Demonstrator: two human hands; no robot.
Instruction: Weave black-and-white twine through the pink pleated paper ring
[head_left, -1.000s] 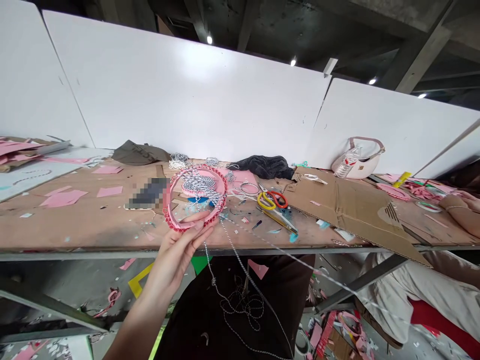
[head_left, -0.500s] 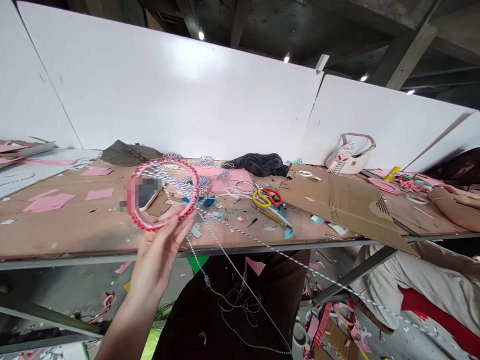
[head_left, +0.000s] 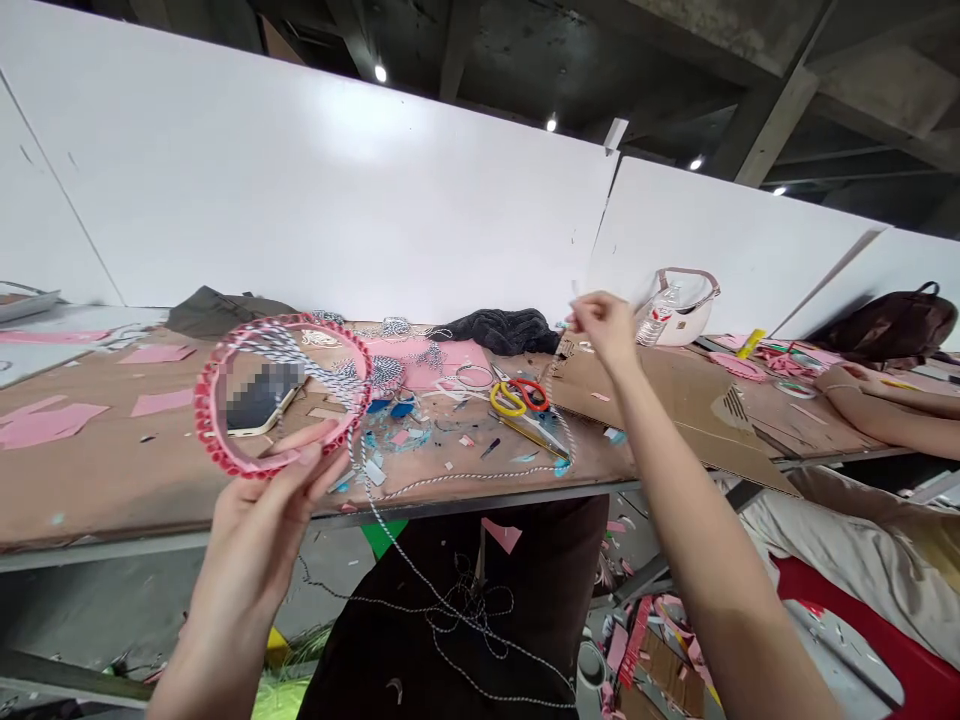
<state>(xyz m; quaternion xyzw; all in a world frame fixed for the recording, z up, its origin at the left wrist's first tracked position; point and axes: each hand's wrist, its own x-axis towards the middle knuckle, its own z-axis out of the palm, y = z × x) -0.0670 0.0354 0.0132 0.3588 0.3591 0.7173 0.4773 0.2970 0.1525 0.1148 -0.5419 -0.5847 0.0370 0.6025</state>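
My left hand (head_left: pixel 281 480) grips the lower edge of a pink ring (head_left: pixel 212 425) with a scalloped red rim, held up above the table's front edge. Black-and-white cord (head_left: pixel 322 372) is strung across the ring in a fan of several strands gathered at its right side. My right hand (head_left: pixel 606 325) is raised to the right, fingers pinched. A loose length of the cord (head_left: pixel 465 477) runs from the ring over the table and up to those fingers. Another strand hangs into a tangle (head_left: pixel 480 605) on my dark-clothed lap.
Scissors with yellow (head_left: pixel 508 399) and red handles lie mid-table beside paper scraps. A phone (head_left: pixel 259 400) lies behind the ring. Farther right are a cardboard sheet (head_left: pixel 675 400), a bottle (head_left: pixel 658 315), a pale handbag (head_left: pixel 694 320) and another person's arm (head_left: pixel 870 405). Scraps litter the floor.
My right hand has come into view at the right, and the taut cord that ran off to the lower right now lies slack across the table. The ring has shifted left in view.
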